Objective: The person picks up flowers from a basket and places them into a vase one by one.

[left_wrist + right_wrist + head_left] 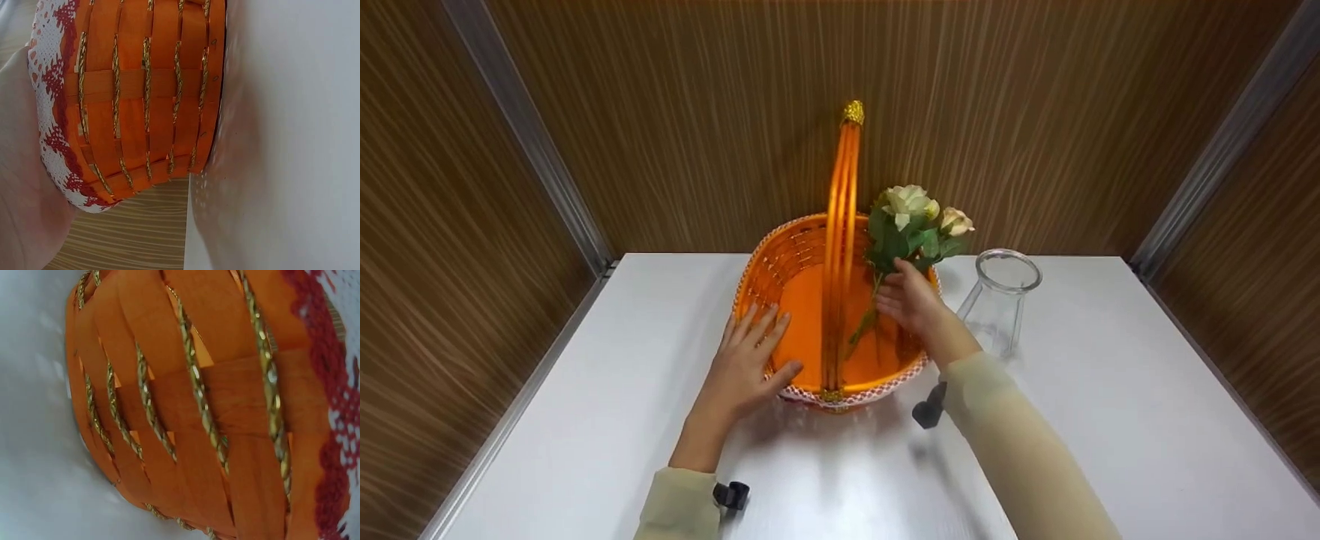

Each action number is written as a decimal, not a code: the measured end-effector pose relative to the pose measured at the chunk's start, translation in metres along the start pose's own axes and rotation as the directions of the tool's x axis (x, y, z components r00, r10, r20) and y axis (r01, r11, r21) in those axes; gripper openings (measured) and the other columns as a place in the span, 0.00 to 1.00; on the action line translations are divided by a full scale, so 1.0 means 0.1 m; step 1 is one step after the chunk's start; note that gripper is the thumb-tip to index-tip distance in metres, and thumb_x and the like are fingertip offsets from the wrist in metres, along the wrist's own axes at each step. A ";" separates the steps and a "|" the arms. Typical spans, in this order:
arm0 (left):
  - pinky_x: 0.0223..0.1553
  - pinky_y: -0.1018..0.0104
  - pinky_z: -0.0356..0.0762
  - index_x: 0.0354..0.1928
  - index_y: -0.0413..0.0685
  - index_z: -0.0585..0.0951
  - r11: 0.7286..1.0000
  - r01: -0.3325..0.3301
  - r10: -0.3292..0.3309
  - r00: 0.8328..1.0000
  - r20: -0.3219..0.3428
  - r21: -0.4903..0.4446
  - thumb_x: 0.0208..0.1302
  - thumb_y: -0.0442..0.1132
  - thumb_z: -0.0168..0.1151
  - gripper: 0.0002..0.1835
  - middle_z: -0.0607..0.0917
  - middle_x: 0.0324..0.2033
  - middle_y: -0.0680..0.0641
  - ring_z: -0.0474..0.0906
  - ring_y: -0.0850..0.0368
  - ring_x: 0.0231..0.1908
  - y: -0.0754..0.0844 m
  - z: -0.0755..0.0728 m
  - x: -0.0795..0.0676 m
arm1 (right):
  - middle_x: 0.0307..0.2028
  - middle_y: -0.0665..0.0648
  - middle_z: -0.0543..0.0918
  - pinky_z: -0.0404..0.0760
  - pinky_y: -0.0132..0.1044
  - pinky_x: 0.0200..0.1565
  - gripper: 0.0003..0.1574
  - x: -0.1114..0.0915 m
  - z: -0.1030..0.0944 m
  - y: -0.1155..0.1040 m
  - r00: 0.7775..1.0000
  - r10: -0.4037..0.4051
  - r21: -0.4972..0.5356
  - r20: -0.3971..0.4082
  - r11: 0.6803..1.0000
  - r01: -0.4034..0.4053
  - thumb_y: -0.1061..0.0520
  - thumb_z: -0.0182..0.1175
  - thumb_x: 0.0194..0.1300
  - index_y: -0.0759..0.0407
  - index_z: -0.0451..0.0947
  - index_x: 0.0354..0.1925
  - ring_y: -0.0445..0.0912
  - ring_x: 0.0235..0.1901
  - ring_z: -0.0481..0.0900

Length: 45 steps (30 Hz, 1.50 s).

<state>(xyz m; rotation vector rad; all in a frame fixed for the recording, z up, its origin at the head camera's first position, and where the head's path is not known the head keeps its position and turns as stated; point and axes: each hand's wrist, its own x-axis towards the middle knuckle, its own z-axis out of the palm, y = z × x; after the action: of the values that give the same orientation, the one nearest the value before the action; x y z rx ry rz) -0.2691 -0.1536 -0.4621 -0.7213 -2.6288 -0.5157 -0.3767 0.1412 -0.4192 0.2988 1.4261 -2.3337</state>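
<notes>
An orange woven basket (799, 307) with a tall arched handle stands on the white table. My left hand (742, 375) lies on its front-left rim, fingers spread and straight; the left wrist view shows the palm (25, 169) against the lace edging. Cream artificial flowers (909, 204) with green leaves lean at the basket's right side, stems reaching down inside. My right hand (913, 300) reaches over the right rim, fingertips right at the stems and thumb by the leaves, fingers fairly straight. The right wrist view shows only the basket's outer wall (247, 405) and lace, with that hand out of sight.
To the right of the basket stands a clear glass vase (994, 322), close beside my right forearm. Wood-grain panels (697, 135) close in the back and both sides. The white table (1110, 420) extends in front and to either side.
</notes>
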 end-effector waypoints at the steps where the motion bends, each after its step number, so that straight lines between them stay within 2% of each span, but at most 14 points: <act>1: 0.74 0.37 0.40 0.77 0.54 0.60 1.000 -0.002 0.002 1.000 -0.004 -0.001 0.68 0.65 0.51 0.41 0.62 0.75 0.43 0.50 0.36 0.76 -0.01 0.00 0.00 | 0.78 0.68 0.47 0.57 0.48 0.74 0.48 0.00 0.01 0.00 1.000 0.010 0.000 0.008 1.000 -0.010 0.40 0.41 0.78 0.64 0.36 0.79 0.59 0.76 0.51; 5: 0.74 0.37 0.40 0.77 0.54 0.60 1.000 -0.006 0.006 1.000 -0.029 0.001 0.68 0.65 0.51 0.41 0.62 0.75 0.44 0.50 0.36 0.76 -0.02 -0.01 0.02 | 0.77 0.69 0.50 0.58 0.50 0.73 0.45 0.02 0.04 -0.01 1.000 0.014 0.011 0.025 1.000 -0.014 0.44 0.43 0.78 0.63 0.37 0.79 0.60 0.76 0.53; 8: 0.75 0.37 0.40 0.77 0.55 0.60 1.000 -0.002 0.002 1.000 -0.024 0.000 0.68 0.65 0.50 0.40 0.61 0.75 0.44 0.50 0.36 0.76 -0.02 -0.01 0.02 | 0.72 0.68 0.62 0.64 0.48 0.71 0.38 0.02 0.06 -0.02 1.000 -0.011 0.010 0.002 1.000 0.011 0.51 0.45 0.79 0.63 0.46 0.78 0.58 0.72 0.62; 11: 0.74 0.37 0.40 0.77 0.55 0.60 1.000 0.004 -0.004 1.000 -0.012 0.002 0.68 0.65 0.50 0.40 0.61 0.76 0.44 0.50 0.36 0.76 -0.02 -0.02 0.00 | 0.60 0.64 0.75 0.74 0.44 0.64 0.30 0.02 0.07 0.00 0.998 -0.058 -0.015 -0.028 0.998 0.058 0.58 0.46 0.78 0.65 0.57 0.72 0.55 0.61 0.76; 13: 0.74 0.37 0.40 0.77 0.55 0.60 1.000 0.005 -0.005 1.000 -0.013 0.006 0.68 0.66 0.50 0.41 0.61 0.76 0.44 0.50 0.36 0.76 -0.02 -0.03 0.00 | 0.51 0.62 0.78 0.81 0.42 0.57 0.27 0.03 0.09 0.01 0.994 -0.103 -0.025 -0.047 0.995 0.102 0.62 0.48 0.76 0.67 0.59 0.70 0.51 0.51 0.82; 15: 0.74 0.37 0.39 0.77 0.54 0.61 1.000 0.003 -0.003 1.000 -0.022 0.007 0.68 0.66 0.50 0.41 0.62 0.75 0.44 0.50 0.37 0.76 -0.03 -0.04 0.00 | 0.47 0.60 0.78 0.83 0.39 0.51 0.29 0.04 0.11 0.01 0.988 -0.146 -0.032 -0.058 0.989 0.144 0.65 0.50 0.75 0.67 0.59 0.70 0.48 0.43 0.83; 17: 0.75 0.38 0.39 0.77 0.55 0.60 1.000 0.003 -0.003 1.000 -0.024 0.006 0.68 0.66 0.50 0.41 0.62 0.75 0.44 0.49 0.38 0.76 -0.03 -0.05 0.00 | 0.45 0.60 0.78 0.84 0.38 0.49 0.31 0.04 0.12 0.01 0.982 -0.174 -0.026 -0.068 0.985 0.173 0.67 0.51 0.74 0.68 0.59 0.71 0.47 0.40 0.83; 22: 0.75 0.38 0.38 0.77 0.56 0.60 1.000 0.023 -0.023 1.000 -0.011 -0.002 0.68 0.66 0.49 0.41 0.63 0.75 0.45 0.50 0.39 0.76 -0.04 -0.07 0.00 | 0.42 0.60 0.79 0.85 0.38 0.49 0.26 0.04 0.14 0.01 0.976 -0.214 -0.036 -0.031 0.976 0.213 0.69 0.51 0.73 0.72 0.64 0.67 0.48 0.40 0.84; 26: 0.75 0.38 0.39 0.77 0.56 0.60 1.000 0.030 -0.030 1.000 -0.005 -0.001 0.69 0.66 0.48 0.40 0.63 0.75 0.45 0.51 0.39 0.76 -0.03 -0.06 -0.01 | 0.39 0.59 0.82 0.85 0.39 0.49 0.21 -0.03 0.14 -0.01 0.964 -0.265 -0.023 0.030 0.964 0.266 0.69 0.52 0.72 0.69 0.68 0.62 0.49 0.41 0.84; 29: 0.75 0.38 0.39 0.77 0.56 0.60 1.000 0.026 -0.026 1.000 0.001 0.000 0.69 0.66 0.48 0.40 0.63 0.75 0.45 0.51 0.38 0.76 -0.01 -0.06 -0.03 | 0.42 0.61 0.81 0.83 0.42 0.53 0.21 -0.16 0.11 -0.04 0.944 -0.314 0.017 0.103 0.949 0.314 0.69 0.53 0.72 0.68 0.69 0.62 0.50 0.41 0.84; 32: 0.75 0.38 0.38 0.77 0.56 0.60 1.000 0.020 -0.020 1.000 0.010 0.004 0.69 0.66 0.48 0.39 0.62 0.75 0.45 0.50 0.39 0.76 0.02 -0.06 -0.05 | 0.43 0.64 0.80 0.83 0.43 0.53 0.22 -0.35 0.06 -0.05 0.913 -0.369 0.048 0.176 0.929 0.367 0.70 0.52 0.72 0.69 0.68 0.63 0.50 0.41 0.84; 37: 0.75 0.38 0.38 0.77 0.58 0.59 1.000 0.016 -0.016 1.000 0.012 0.012 0.69 0.66 0.48 0.39 0.62 0.75 0.45 0.50 0.40 0.76 0.01 -0.09 -0.05 | 0.40 0.62 0.82 0.86 0.40 0.47 0.25 -0.62 -0.02 -0.06 0.867 -0.423 0.047 0.264 0.903 0.427 0.71 0.51 0.72 0.72 0.64 0.66 0.48 0.37 0.84; 40: 0.74 0.36 0.40 0.77 0.57 0.60 1.000 0.005 -0.005 1.000 -0.007 0.021 0.69 0.66 0.49 0.39 0.63 0.75 0.45 0.51 0.39 0.76 -0.01 -0.12 -0.05 | 0.40 0.62 0.83 0.86 0.41 0.47 0.28 -0.75 -0.04 -0.09 0.839 -0.471 0.023 0.272 0.875 0.483 0.70 0.53 0.71 0.74 0.63 0.67 0.47 0.37 0.85; 45: 0.73 0.35 0.42 0.76 0.55 0.62 1.000 -0.011 0.011 1.000 -0.017 0.025 0.69 0.65 0.49 0.39 0.63 0.75 0.45 0.53 0.37 0.75 -0.03 -0.10 -0.07 | 0.40 0.60 0.85 0.86 0.43 0.47 0.28 -0.92 -0.12 -0.15 0.787 -0.568 -0.059 0.241 0.801 0.596 0.69 0.56 0.70 0.74 0.65 0.66 0.48 0.38 0.87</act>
<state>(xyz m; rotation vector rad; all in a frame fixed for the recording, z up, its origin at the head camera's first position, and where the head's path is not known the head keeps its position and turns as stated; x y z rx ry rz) -0.2623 -0.1635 -0.4570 -0.7201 -2.6091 -0.4825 -0.3000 0.1779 -0.3785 -0.4995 1.7316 -2.6043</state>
